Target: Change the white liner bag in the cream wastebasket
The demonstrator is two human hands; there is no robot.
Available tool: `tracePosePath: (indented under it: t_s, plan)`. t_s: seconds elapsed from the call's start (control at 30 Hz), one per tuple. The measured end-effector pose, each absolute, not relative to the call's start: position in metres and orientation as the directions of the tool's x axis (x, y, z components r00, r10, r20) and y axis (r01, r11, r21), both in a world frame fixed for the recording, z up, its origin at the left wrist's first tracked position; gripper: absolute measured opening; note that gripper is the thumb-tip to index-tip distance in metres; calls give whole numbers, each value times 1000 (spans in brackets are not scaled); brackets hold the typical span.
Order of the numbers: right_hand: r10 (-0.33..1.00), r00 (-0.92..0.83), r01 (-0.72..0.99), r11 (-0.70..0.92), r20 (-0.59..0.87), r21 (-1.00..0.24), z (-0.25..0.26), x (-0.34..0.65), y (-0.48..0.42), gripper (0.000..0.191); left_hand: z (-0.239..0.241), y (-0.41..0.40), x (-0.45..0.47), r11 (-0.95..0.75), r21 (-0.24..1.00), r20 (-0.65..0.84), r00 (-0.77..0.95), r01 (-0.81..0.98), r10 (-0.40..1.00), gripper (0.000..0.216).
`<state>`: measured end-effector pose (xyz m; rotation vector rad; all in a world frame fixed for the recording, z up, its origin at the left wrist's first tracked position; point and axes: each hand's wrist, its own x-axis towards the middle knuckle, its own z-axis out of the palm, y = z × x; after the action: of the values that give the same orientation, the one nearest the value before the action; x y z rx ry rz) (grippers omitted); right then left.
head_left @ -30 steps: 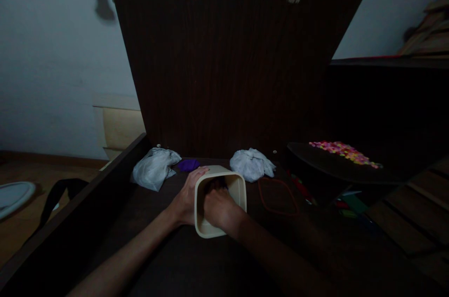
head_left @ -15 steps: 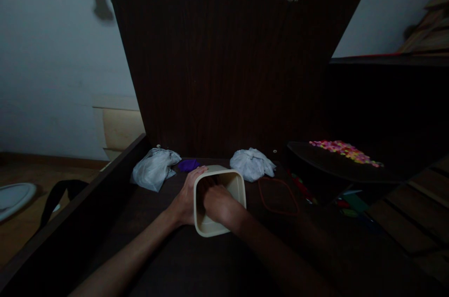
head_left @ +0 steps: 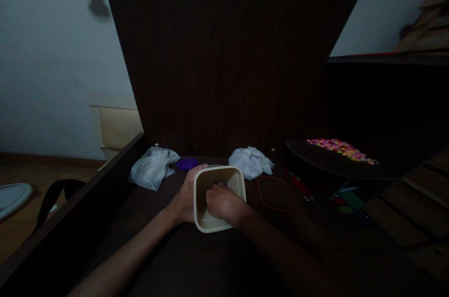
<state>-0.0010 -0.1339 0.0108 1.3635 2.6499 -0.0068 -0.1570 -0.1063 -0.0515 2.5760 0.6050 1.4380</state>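
A cream plastic bin (head_left: 237,180) is tipped so that its open mouth faces me. My left hand (head_left: 185,201) grips it from the left side, with the fingers wrapped over the far wall and partly hidden. Inside the bin is my right hand (head_left: 224,204), its fingers curled towards the inner wall. A small dark purplish bit shows beside those fingers, too dim to name. Just behind the bin lie a purple cloth-like piece (head_left: 187,163) and a knotted whitish plastic bag (head_left: 250,164).
Another whitish plastic bag (head_left: 153,169) lies at the back left. A thin reddish-brown rounded frame (head_left: 277,210) rests right of the bin. Small pink and yellow pieces (head_left: 343,148) cover part of a curved shelf (head_left: 315,159). A raised board (head_left: 75,206) edges the left side.
My right hand has shifted inside the bin, its fingers now more curled and a purplish bit visible by them. The bin has tilted slightly; my left hand keeps its hold.
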Motion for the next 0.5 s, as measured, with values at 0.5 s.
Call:
tracePosePath:
  t_s: [0.5]
  plan:
    - [856,-478,857,504,-196,108,34,-15,-133,30,-49,-107,-155,-919,267,802,462,289,378,128]
